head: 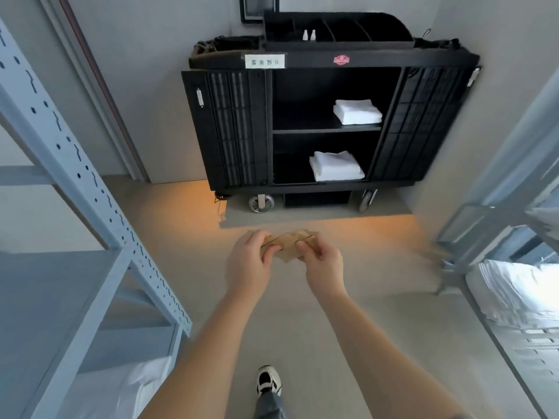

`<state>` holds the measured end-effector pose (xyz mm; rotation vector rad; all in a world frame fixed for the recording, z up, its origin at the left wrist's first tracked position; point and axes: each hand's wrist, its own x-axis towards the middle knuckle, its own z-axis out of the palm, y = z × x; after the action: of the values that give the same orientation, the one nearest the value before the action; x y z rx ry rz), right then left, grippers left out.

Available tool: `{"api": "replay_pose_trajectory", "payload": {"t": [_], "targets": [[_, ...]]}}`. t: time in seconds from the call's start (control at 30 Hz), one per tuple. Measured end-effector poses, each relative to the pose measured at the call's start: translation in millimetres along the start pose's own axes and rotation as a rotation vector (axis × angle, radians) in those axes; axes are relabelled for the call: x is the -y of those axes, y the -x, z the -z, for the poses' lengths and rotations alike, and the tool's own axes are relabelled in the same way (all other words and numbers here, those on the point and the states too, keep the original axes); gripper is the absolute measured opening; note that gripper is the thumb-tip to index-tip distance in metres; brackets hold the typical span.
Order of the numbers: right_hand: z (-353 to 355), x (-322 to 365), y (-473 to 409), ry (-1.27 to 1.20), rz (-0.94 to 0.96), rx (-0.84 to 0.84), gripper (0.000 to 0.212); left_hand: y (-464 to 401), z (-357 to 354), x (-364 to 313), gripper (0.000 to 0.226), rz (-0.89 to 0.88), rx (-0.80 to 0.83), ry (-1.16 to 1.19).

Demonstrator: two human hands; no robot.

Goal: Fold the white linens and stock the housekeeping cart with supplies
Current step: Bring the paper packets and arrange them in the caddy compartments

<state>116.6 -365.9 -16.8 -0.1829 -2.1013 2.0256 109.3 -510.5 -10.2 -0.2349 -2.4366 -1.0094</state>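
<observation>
A narrow storeroom with pale grey walls and a matte grey floor (187,267), warmed by an orange glow at the foot of the far wall. Grey perforated steel shelving (90,182) runs down the left side, and a second rack (496,207) stands on the right, with a pile of white linens (520,291) on its lower shelf, soft and creased.

Straight ahead, against the far wall, stands the housekeeping cart (329,60): black ribbed plastic, boxy, on castors, its front open. One stack of folded white towels (357,111) lies on the middle shelf, another (335,166) on the bottom shelf, both to the right of centre. The divided tray on top holds two small white bottles (309,35).

Well short of the cart, at about chest height, both hands hold a small bundle of brown paper packets (287,244), flat, thin and stiff-looking, fanned a little. The left hand (249,261) grips the bundle's left end, its fingers curled around the edge; the right hand (322,263) pinches the right end between thumb and fingertips. The bundle's long axis runs left to right, across the line of approach. The cart's top tray lies directly forward and above the hands, equally near to both, so either could probably carry the packets up into a compartment.
</observation>
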Motion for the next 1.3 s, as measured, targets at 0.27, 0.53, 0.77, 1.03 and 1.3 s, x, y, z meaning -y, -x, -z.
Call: {"api": "replay_pose_trajectory", "payload": {"t": [0.27, 0.53, 0.77, 1.03, 1.3], "targets": [[-35.3, 0.4, -176.8, 0.092, 0.001, -0.032, 0.019, -158.9, -75.9, 57.3, 0.011, 0.016, 0.028, 0.013], [-53.2, 14.2, -330.8, 0.141, 0.031, -0.084, 0.017, -313.0, -144.0, 88.8, 0.007, -0.032, 0.084, 0.052], [-42.3, 14.5, -441.2, 0.14, 0.085, -0.079, 0.028, -409.1, -210.3, 98.2, 0.026, -0.059, 0.126, 0.022], [-4.2, 17.1, -590.5, 0.139, 0.122, -0.078, 0.016, -528.2, -298.8, 75.5, 0.015, -0.093, 0.068, 0.046], [34.1, 53.3, -750.6, 0.059, 0.096, -0.018, 0.024, -666.9, -377.1, 32.9, 0.024, -0.011, 0.005, 0.248]]}}
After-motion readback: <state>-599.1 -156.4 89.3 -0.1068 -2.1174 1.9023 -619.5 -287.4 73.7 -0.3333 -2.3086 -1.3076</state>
